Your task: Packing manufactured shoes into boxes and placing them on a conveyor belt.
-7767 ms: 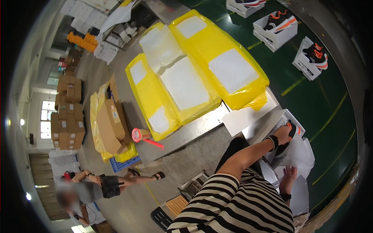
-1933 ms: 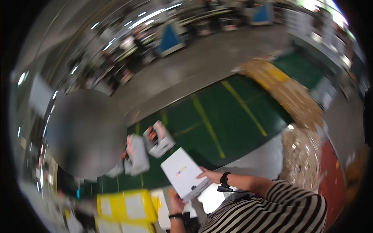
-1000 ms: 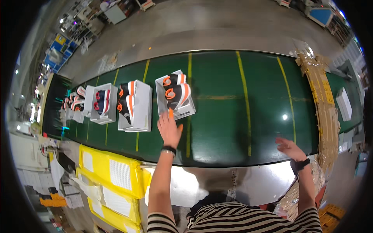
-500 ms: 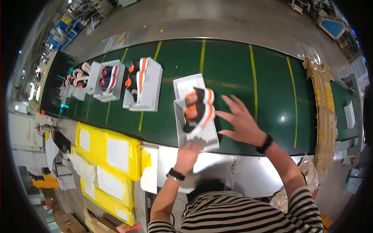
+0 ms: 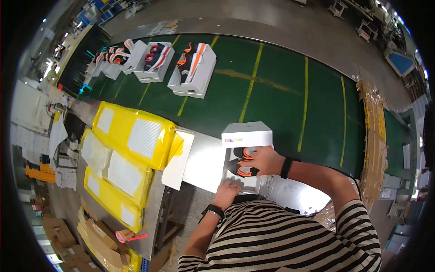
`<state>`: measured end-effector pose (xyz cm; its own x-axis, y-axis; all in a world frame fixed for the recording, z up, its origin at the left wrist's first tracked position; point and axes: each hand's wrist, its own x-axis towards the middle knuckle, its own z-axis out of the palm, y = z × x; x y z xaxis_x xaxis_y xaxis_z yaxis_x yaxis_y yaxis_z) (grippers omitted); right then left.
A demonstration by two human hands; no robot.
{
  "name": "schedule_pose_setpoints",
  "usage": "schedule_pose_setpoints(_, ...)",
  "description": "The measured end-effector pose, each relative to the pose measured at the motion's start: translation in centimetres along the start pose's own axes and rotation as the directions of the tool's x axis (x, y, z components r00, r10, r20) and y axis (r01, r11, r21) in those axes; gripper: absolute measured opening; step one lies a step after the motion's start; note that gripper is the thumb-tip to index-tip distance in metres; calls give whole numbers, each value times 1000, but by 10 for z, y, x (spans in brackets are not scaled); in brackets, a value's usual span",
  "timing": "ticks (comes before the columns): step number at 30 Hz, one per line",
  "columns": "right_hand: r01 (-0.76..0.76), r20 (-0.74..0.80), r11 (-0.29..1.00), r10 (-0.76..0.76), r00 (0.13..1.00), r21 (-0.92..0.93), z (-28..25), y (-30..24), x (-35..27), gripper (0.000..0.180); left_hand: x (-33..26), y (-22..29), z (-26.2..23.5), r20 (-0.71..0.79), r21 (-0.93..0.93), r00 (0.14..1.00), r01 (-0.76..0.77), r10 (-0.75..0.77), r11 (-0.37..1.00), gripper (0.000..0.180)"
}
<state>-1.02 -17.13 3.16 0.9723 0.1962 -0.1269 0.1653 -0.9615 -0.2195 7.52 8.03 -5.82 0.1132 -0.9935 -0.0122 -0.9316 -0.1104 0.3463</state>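
Close to my body, an open white shoebox [image 5: 248, 183] rests over the metal near edge of the belt, with its white lid [image 5: 247, 130] raised at the far side. Inside lies a pair of black sneakers [image 5: 234, 166] with orange trim and grey insides. My right hand [image 5: 266, 161] reaches over them from the right, its fingers closed on the shoes around their openings and partly covering them. At the box's near left corner, my left hand [image 5: 227, 193] grips the wall with bent fingers.
Further shoeboxes with sneakers [image 5: 192, 68] stand along the green conveyor belt [image 5: 281, 99] at the far left. Yellow-wrapped packs [image 5: 131, 136] are stacked left of me. Taped brown cardboard [image 5: 376, 131] borders the belt's right end. Cardboard boxes [image 5: 68, 249] lie low at the left.
The shoebox has come nearer to me, off the middle of the belt. My right hand, apart from the sneakers before, now holds them. My left hand stays at the box's near side.
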Motion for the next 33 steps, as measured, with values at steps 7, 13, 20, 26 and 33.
schedule_pose_setpoints(7, 6, 9, 1000, -6, 1000, -17, -6, -19, -52, 47, -20, 11, -9, 106, -15, 993, -54, 56, 998, 13)
schedule_pose_setpoints(13, -111, 13, 670, 150, 989, 734, -82, -47, -147, 45, -46, -13, -16, 98, 16, 995, -12, 11, 1000, 19)
schedule_pose_setpoints(20, -433, 18, 271, 831, 556, 860, -7, -86, -261, 39, -81, -50, -28, 47, 98, 999, 2, -7, 995, 8)
schedule_pose_setpoints(26, -951, 149, 306, 939, 309, 46, 173, -69, -298, 46, -82, -47, -30, -49, 127, 998, 34, -28, 991, 8)
schedule_pose_setpoints(33, -728, 261, 683, 714, 649, -56, 33, 1, -175, 36, -88, -73, -41, 4, 255, 969, 239, -248, 937, 13)
